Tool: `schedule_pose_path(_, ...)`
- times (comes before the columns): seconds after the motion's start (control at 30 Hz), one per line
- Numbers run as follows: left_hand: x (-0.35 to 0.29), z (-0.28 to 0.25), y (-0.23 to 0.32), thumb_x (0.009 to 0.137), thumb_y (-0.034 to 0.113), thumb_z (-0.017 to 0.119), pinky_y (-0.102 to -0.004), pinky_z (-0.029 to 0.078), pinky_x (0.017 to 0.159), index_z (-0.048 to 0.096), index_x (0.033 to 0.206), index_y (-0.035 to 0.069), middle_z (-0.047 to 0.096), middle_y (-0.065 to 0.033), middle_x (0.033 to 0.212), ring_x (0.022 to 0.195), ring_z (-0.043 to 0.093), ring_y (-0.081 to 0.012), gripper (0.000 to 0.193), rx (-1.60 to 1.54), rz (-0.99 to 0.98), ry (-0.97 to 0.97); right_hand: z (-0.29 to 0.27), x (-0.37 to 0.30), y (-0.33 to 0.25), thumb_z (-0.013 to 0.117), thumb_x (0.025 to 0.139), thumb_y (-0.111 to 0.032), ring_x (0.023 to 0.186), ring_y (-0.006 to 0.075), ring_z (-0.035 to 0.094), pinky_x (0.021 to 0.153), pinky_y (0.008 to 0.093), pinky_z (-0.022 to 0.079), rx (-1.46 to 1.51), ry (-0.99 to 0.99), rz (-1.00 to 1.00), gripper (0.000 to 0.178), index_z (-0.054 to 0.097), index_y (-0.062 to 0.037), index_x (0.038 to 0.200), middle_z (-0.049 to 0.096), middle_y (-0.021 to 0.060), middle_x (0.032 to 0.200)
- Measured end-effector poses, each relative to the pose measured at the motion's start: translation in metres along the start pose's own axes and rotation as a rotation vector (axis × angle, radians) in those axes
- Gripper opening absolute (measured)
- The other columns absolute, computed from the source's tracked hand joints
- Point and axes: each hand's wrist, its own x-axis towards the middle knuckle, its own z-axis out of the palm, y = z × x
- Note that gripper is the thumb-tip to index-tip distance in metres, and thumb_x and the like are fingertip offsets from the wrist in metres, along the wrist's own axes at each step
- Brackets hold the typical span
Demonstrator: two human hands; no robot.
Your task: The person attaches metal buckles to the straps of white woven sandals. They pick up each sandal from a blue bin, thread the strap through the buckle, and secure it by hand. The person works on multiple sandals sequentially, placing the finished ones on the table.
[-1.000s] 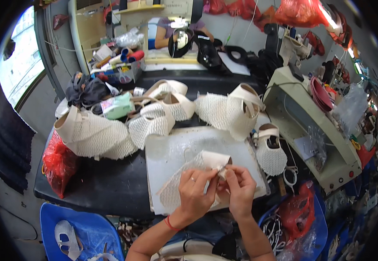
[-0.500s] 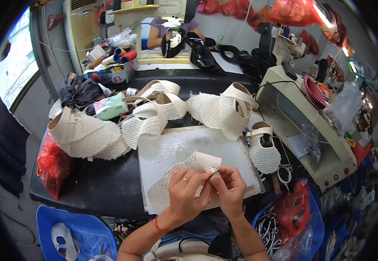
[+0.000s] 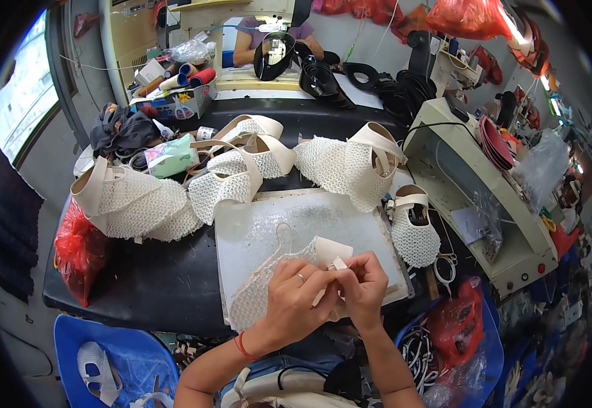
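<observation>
A cream-white woven shoe upper (image 3: 247,307) lies partly over the pale board (image 3: 241,231), its smooth cream band (image 3: 333,251) standing up at the far side. My left hand (image 3: 296,298), with a ring and a red cord at the wrist, is closed on this upper from the left. Pinched in the fingertips of my right hand (image 3: 365,289) is a narrow cream strap end (image 3: 339,262) of the same piece. The two hands meet at the strap, and the fingers hide most of what is between them. A thin loop of thread or cord (image 3: 284,234) stands beyond the upper.
Several woven shoe uppers (image 3: 143,207) lie along the black table (image 3: 153,285); a single one (image 3: 413,231) sits right of the board. Scissors (image 3: 445,268) lie beside it. Blue bins (image 3: 71,340) flank me below. A beige machine (image 3: 507,224) stands right. Across the table, a person sits.
The fingertips have shifted slightly around the strap, and its cream end now sticks up between the hands. The whole view has moved a little; both hands stay on the upper.
</observation>
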Motion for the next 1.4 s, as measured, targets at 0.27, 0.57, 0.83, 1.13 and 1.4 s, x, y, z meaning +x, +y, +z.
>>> schedule_pose_path(0.27, 0.007, -0.002, 0.006, 0.063, 0.0, 0.07, -0.0315, 0.039, 0.064, 0.062, 0.078, 0.007, 0.06, -0.0024, 0.069, 0.065, 0.055, -0.0201, 0.019, -0.101, -0.001, -0.035, -0.001, 0.026, 0.001, 0.066, 0.077, -0.052, 0.054, 0.0071, 0.036, 0.045, 0.0255, 0.032, -0.273, -0.015, -0.177, 0.056, 0.039, -0.0042, 0.063, 0.035, -0.0012, 0.053)
schedule_pose_path(0.57, 0.022, -0.008, -0.013, 0.071, 0.002, 0.071, -0.0334, 0.047, 0.068, 0.061, 0.093, 0.001, 0.063, -0.0133, 0.083, 0.076, 0.06, -0.0268, 0.024, -0.305, -0.209, 0.13, 0.003, -0.01, -0.007, 0.066, 0.077, -0.011, 0.082, 0.0319, 0.057, 0.089, 0.0471, 0.035, -0.754, -0.236, -0.487, 0.037, 0.052, 0.0024, 0.108, 0.059, 0.0131, 0.088)
schedule_pose_path(0.83, 0.044, -0.053, -0.162, 0.073, -0.002, 0.059, -0.0422, 0.039, 0.09, 0.046, 0.12, 0.0, 0.052, -0.0196, 0.116, 0.105, 0.049, -0.038, 0.049, 0.652, -0.066, -0.008, -0.135, 0.133, -0.071, 0.058, 0.078, -0.004, 0.089, 0.0329, 0.05, 0.091, 0.0425, 0.031, -1.567, -0.218, -0.363, 0.047, 0.048, -0.0065, 0.124, 0.058, 0.0124, 0.096)
schedule_pose_path(1.13, 0.051, -0.063, -0.052, 0.07, -0.003, 0.058, -0.0461, 0.035, 0.091, 0.036, 0.13, -0.002, 0.043, -0.026, 0.116, 0.105, 0.043, -0.0431, 0.063, 0.427, -0.321, -0.094, -0.101, 0.143, -0.015, 0.064, 0.079, -0.007, 0.113, 0.0342, 0.046, 0.096, 0.0398, 0.037, -1.179, -0.159, -0.468, 0.051, 0.045, 0.002, 0.125, 0.049, 0.0197, 0.122)
schedule_pose_path(1.4, -0.011, -0.059, -0.015, 0.079, 0.03, 0.067, -0.0444, 0.035, 0.091, 0.036, 0.129, -0.006, 0.044, -0.0245, 0.111, 0.105, 0.044, -0.0368, 0.069, 0.46, -0.366, -0.096, 0.001, 0.072, 0.051, 0.051, 0.091, -0.026, 0.115, 0.0338, 0.047, 0.097, 0.0421, 0.036, -0.739, -0.468, -0.262, 0.041, 0.05, 0.0031, 0.12, 0.05, 0.0221, 0.123)
